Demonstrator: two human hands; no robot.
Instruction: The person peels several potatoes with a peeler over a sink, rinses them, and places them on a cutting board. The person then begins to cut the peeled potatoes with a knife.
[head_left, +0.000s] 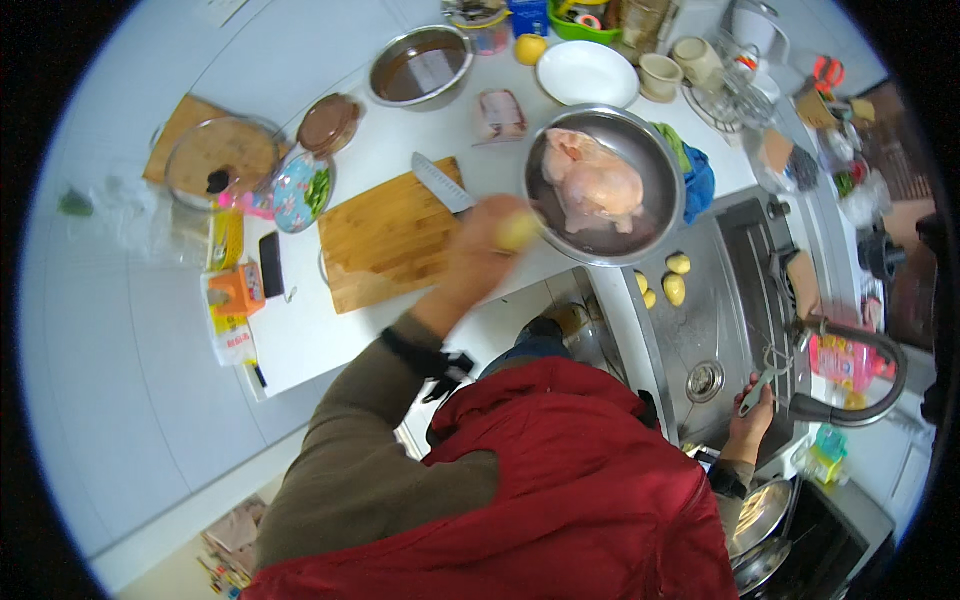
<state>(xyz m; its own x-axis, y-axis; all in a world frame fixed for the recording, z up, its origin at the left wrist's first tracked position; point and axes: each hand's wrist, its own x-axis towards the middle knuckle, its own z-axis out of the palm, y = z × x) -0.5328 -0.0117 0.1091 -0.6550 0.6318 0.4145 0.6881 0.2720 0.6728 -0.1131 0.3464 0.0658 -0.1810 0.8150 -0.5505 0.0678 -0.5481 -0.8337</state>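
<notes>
My left hand (484, 244) is closed on a peeled potato (517, 229), both blurred, between the wooden cutting board (390, 244) and a steel basin (679, 195). A whole raw chicken (600, 184) lies in that basin. Over the sink (690, 330), by the faucet, my right hand (752, 416) grips a vegetable peeler (757, 391) with a pale green handle. Several peeled potatoes (674, 289) rest in the sink, left of the drain. A kitchen knife (442, 182) lies across the board's far right corner.
Behind the board stand a basin of dark liquid (420, 67), a packaged item (501, 115) and a white plate (587, 73). A bowl with chopped greens (300, 193) and a phone (271, 265) lie left. The curved faucet (889, 360) overhangs the sink's right side. Pans (765, 517) stand at lower right.
</notes>
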